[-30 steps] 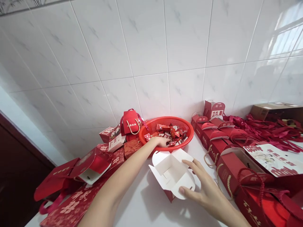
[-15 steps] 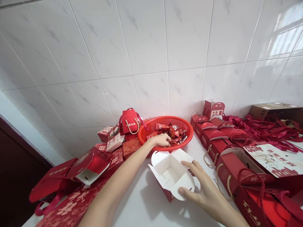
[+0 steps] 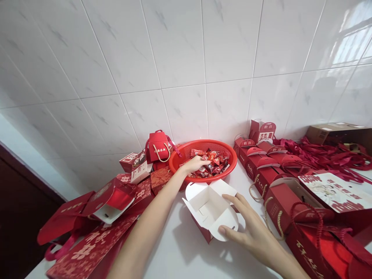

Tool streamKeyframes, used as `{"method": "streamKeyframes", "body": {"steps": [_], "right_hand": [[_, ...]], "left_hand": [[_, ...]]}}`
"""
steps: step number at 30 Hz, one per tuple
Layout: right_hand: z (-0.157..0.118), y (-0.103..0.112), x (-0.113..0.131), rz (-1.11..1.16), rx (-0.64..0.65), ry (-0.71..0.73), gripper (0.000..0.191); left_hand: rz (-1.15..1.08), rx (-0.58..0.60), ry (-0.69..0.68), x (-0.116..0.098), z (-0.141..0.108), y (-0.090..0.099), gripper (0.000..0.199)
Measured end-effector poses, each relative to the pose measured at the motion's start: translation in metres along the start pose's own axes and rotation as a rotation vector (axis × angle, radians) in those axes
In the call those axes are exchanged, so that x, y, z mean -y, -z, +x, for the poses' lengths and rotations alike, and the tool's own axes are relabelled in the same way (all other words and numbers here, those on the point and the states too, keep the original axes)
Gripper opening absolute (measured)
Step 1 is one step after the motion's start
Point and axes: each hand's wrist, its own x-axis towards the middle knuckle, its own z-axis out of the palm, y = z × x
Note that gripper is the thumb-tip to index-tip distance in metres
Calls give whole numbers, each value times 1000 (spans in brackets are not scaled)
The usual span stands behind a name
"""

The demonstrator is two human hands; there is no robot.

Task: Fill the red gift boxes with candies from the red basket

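Both bare forearms (image 3: pixel 154 221) are slim, tapering toward narrow wrists (image 3: pixel 183 172).

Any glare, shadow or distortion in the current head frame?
Head view: barred-window glare on the glossy white tiled wall, upper right; soft shadow on the smooth white tabletop, lower left of the open red cardboard box with white insides. Head view again: wide-angle look, upright tile joints fanning apart upward; print on the small red wrapped candies mostly unreadable.

Smooth plastic basket (image 3: pixel 200 145), shiny candy wrappers (image 3: pixel 217 161), matt paperboard box (image 3: pixel 207 207), glossy wall tiles (image 3: pixel 183 46)
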Motion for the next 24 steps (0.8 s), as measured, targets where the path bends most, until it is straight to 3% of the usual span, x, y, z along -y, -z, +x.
{"method": "streamKeyframes", "body": {"steps": [8,14,19,24], "right_hand": [[2,1,-2,-9,1,9,61],[1,0,-1,-14,5,-3,61],[0,0,-2,-17,3,-3,63],[0,0,-3,-7,5,9,60]], "left_hand": [[173,-87,-22,4,2,4,45],[120,-162,-6,4,5,4,47],[-109,-86,121,-4,0,0,42],[-122,-86,239,-10,-5,-2,41]]}}
